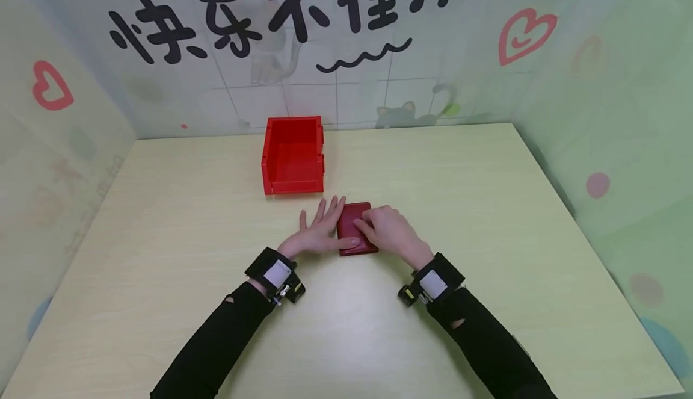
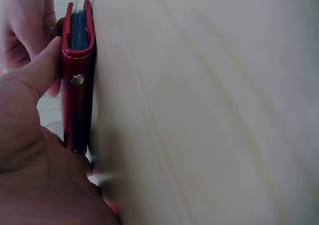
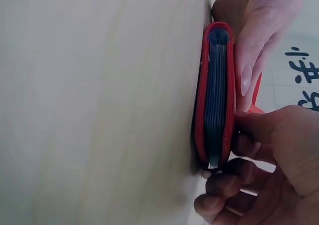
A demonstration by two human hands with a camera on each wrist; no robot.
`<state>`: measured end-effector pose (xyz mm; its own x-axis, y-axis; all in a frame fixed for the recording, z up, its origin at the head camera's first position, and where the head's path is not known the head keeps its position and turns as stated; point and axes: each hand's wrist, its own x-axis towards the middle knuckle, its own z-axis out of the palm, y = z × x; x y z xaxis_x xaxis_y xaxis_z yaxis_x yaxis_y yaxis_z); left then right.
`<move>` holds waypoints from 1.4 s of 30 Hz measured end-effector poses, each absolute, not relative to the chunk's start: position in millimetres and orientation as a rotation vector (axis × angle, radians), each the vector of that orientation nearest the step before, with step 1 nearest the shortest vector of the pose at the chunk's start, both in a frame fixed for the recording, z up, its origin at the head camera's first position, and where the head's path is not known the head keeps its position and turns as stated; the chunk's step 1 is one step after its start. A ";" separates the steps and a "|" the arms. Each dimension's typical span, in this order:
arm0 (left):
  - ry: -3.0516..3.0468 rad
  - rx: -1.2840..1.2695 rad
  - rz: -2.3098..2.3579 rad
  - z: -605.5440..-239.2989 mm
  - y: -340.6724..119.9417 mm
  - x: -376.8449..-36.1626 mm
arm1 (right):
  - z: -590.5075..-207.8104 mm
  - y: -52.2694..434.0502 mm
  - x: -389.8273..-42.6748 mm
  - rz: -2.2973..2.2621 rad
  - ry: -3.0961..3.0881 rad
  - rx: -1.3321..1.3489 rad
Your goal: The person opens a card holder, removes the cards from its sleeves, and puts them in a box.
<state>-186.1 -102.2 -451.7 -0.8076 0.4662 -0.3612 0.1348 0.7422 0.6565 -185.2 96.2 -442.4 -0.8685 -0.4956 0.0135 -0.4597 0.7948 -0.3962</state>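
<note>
Red leather, with pale stitching and a metal stud on its edge: a small dark red wallet-like card holder [image 1: 355, 228] lies flat on the pale wooden table [image 1: 487, 206], near its middle, and both hands are on it. The left hand [image 1: 320, 233] lies at the holder's left edge with its fingers stretched out straight and spread, pointing away from the person, while its thumb presses down across the cover's near part. The right hand [image 1: 391, 230] rests on the right half of the cover with its fingers curled, the thumb and fingers closed on the holder's edge. From the wrist views the holder [image 3: 215, 98] is shut, with a stack of blue-grey leaves between its covers. Just beyond it stands an open red plastic bin [image 1: 293, 154], apart from the hands.
</note>
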 end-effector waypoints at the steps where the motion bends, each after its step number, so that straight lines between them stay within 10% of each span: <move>1: 2.428 0.450 0.853 -452.5 -102.3 -186.5 | -441.8 96.2 -185.7 -0.608 2.875 -0.787; 42: 2.431 0.429 0.849 -458.1 -101.2 -188.0 | -451.9 127.5 -196.6 -1.255 2.466 -0.707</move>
<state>-188.0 -101.2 -458.1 -0.8121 0.4495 -0.3721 0.1202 0.7528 0.6472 -196.6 127.5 -451.9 -0.8394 -0.5426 -0.0297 -0.2953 0.5013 -0.8133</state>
